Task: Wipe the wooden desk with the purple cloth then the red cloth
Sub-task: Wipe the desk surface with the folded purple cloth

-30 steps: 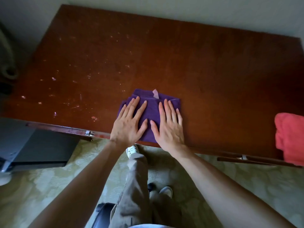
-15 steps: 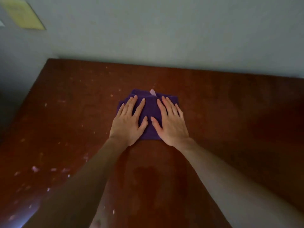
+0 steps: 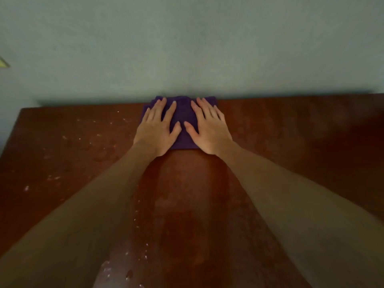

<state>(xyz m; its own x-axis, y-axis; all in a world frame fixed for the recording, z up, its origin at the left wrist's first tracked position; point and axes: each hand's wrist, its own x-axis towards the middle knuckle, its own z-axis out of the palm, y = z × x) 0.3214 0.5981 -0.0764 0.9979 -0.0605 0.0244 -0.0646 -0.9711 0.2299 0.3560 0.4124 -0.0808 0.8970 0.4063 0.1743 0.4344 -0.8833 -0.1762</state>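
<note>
1. Nearest you, your two forearms run in from the bottom corners, cut off by the frame edge, and they cover much of the near wooden desk (image 3: 311,146); its front edge is out of view.
2. Between your arms the wood shows a darker, smoother band, with pale specks (image 3: 137,215) along its left side and more scattered over the left part of the top. What the specks are is too blurred to tell.
3. Further out, your left hand (image 3: 156,132) and right hand (image 3: 208,130) lie flat, fingers straight and spread, pressing on the purple cloth (image 3: 184,121); neither one grasps it.
4. The cloth sits folded at the desk's far edge, against the grey-green wall (image 3: 187,48). Your palms hide its near corners.
5. At the far left edge a yellowish corner (image 3: 3,63) shows on the wall, mostly cut off.
</note>
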